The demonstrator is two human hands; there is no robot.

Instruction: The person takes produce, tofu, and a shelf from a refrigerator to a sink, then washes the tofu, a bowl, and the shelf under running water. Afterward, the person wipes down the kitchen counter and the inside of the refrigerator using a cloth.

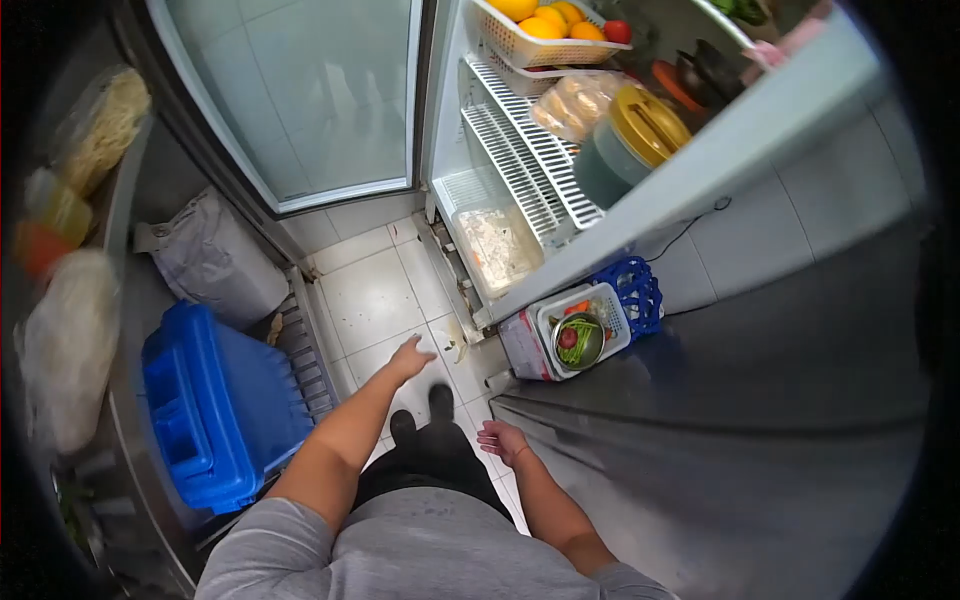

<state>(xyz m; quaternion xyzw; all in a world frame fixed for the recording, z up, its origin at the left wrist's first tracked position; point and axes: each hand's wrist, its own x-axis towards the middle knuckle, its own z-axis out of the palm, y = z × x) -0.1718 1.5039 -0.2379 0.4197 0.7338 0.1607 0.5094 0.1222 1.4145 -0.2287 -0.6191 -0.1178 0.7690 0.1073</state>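
Note:
My left hand (408, 359) reaches forward over the white tiled floor, its fingers stretched out with nothing in them. Lower and to the right, my right hand (503, 442) hangs beside the steel counter front, fingers apart and slightly bent, holding nothing. Ahead stands an open fridge with wire shelves (515, 165). On them are a white basket (520, 45) of oranges, a clear bag of bread (578, 105) and a container with a yellow lid (648, 125). A pale, frosted-looking package (495, 248) lies at the fridge bottom. Neither hand touches any of these.
The fridge's glass door (300, 90) is swung open to the left. A blue lidded bin (225, 400) and a grey-white sack (215, 260) stand on a slatted rack at left. On the right are stacked baskets with a bowl of vegetables (578, 340) and a blue crate (635, 293).

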